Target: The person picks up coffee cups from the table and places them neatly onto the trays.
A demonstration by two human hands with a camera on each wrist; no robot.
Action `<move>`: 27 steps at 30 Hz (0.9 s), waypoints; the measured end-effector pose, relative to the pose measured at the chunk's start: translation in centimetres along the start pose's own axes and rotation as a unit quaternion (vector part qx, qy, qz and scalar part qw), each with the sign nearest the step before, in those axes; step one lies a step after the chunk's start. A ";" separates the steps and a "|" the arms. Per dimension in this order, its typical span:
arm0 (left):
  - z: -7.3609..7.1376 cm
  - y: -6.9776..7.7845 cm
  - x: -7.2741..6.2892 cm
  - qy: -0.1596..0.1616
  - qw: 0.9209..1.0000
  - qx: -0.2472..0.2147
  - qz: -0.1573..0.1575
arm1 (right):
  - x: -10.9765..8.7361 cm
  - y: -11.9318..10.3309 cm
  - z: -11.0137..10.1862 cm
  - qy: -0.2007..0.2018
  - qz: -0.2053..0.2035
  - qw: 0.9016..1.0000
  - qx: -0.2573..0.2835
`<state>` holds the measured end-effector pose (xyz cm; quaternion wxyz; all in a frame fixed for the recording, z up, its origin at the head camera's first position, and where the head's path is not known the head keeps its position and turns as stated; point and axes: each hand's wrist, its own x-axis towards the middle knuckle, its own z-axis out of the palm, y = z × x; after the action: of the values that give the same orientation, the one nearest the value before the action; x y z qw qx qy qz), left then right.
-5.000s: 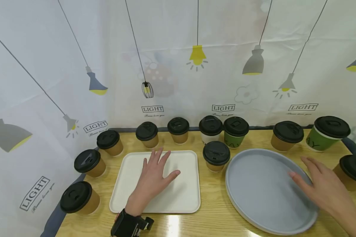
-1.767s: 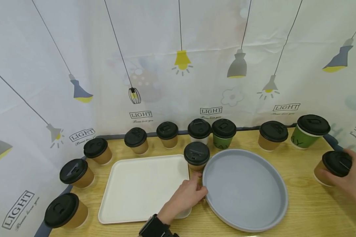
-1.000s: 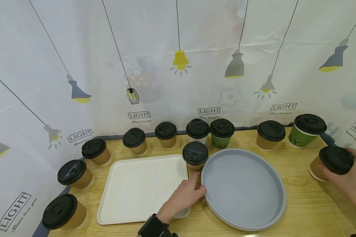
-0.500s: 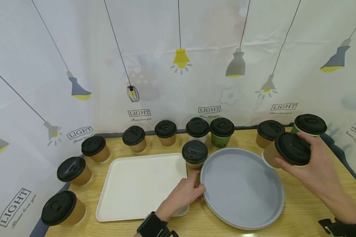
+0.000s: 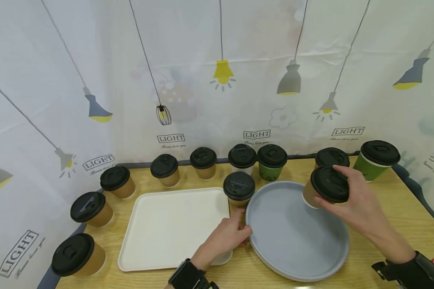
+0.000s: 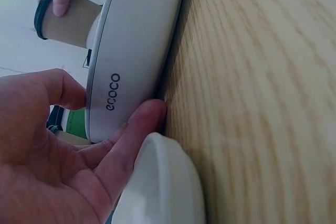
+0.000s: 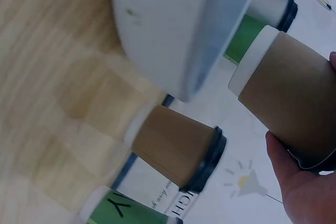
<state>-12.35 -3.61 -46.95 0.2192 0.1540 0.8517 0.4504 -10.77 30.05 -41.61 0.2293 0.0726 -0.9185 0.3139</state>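
My right hand (image 5: pixel 361 208) grips a brown paper cup with a black lid (image 5: pixel 329 184), thumb on the near side and fingers round the far side. Tilted, the cup hangs over the back right part of the round grey tray (image 5: pixel 296 233); its white base shows above the rim in the right wrist view. My left hand (image 5: pixel 226 235) holds the left side of this tray, thumb at the rim and a fingertip low on the outer wall (image 6: pixel 136 61), marked "ecoco". The white rectangular tray (image 5: pixel 173 228) lies just left of that hand.
A lidded brown cup (image 5: pixel 238 190) stands between the trays, right by my left fingers. Along the back are more lidded cups, including a green cup (image 5: pixel 374 164) at right and a smaller green cup (image 5: pixel 271 164). Several brown cups line the left edge, such as the nearest one (image 5: pixel 79 257).
Both hands hovered open over the trays at first. My left hand moved to the round tray's side. My right hand took the cup from the far right and carried it left, over the round tray.
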 end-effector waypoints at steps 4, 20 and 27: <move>0.0 -0.1 -0.1 0.001 1.000 -0.005 -0.003 | -0.4 0.5 1.1 -0.025 0.004 1.000 0.005; 0.0 -0.4 -0.1 -0.005 1.000 -0.002 -0.003 | -0.5 1.6 3.0 -0.075 0.009 0.997 -0.022; -0.1 -0.3 0.0 -0.008 1.000 -0.007 0.007 | -1.1 2.0 3.3 -0.049 0.000 0.999 -0.002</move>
<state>-12.47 -3.84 -47.18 0.2238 0.1623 0.8456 0.4567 -11.58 29.59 -45.55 0.1841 0.0874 -0.9292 0.3083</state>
